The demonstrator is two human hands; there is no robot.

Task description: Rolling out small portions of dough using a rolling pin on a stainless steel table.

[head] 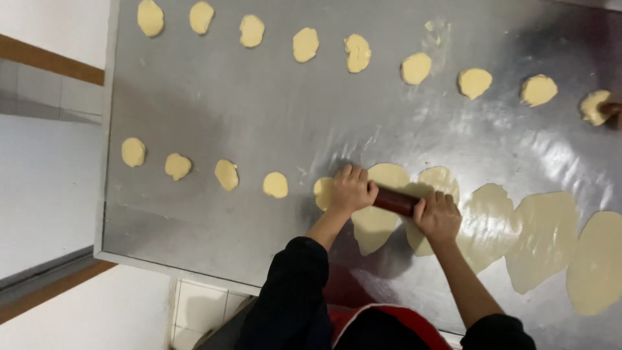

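Both hands grip a dark red rolling pin (395, 200) lying across a flattened pale yellow dough sheet (374, 223) on a steel table (259, 110). My left hand (350, 190) holds the pin's left end and my right hand (438, 217) holds its right end. A second rolled sheet (440, 183) lies partly under my right hand. Three wider flattened sheets, among them one at the middle (543, 240), stretch to the right. Small dough discs (275, 185) line up to the left of my left hand.
A far row of several small dough discs (305, 44) runs along the table's back. At the far right edge another person's hand (612, 111) touches a disc (593, 107). The table's left edge (103, 162) borders a white wall.
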